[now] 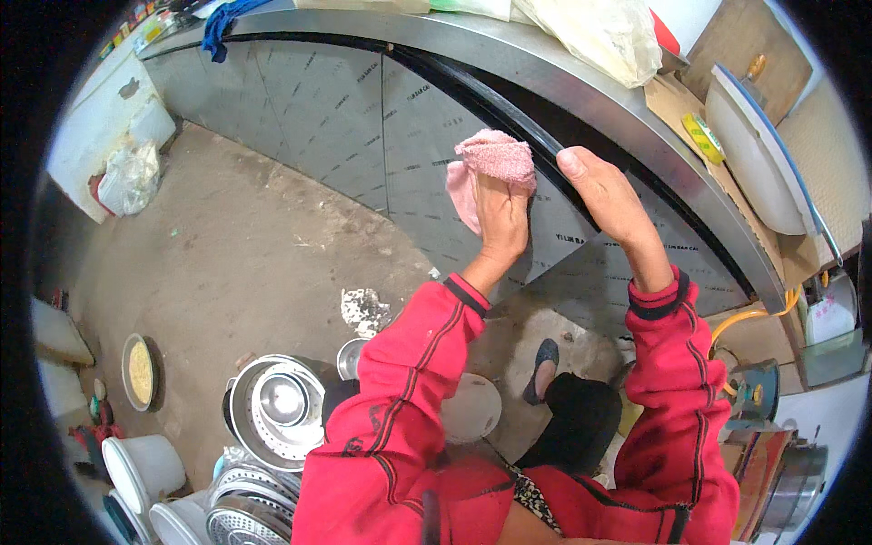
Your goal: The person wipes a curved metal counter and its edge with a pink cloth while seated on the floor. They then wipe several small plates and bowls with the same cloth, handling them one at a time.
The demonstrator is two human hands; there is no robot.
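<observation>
My left hand (503, 211) presses a pink terry cloth (496, 155) against the printed grey face of a cabinet door (443, 122). The cloth is bunched over my fingers, which it mostly hides. My right hand (603, 194) is on the black top edge (524, 126) of this door, thumb on the near side; its other fingers are hidden behind. The door stands tilted out from beneath a stainless steel counter (579, 102), and a dark gap shows behind its edge.
On the counter are a blue cloth (221, 27), a plastic bag (593, 34) and a large blue-rimmed basin (756, 150). Steel pots (272, 402), steamer trays (248, 521), a white bucket (146, 470) and a bowl of yellow grain (141, 372) stand on the floor. An orange hose (739, 317) runs at right.
</observation>
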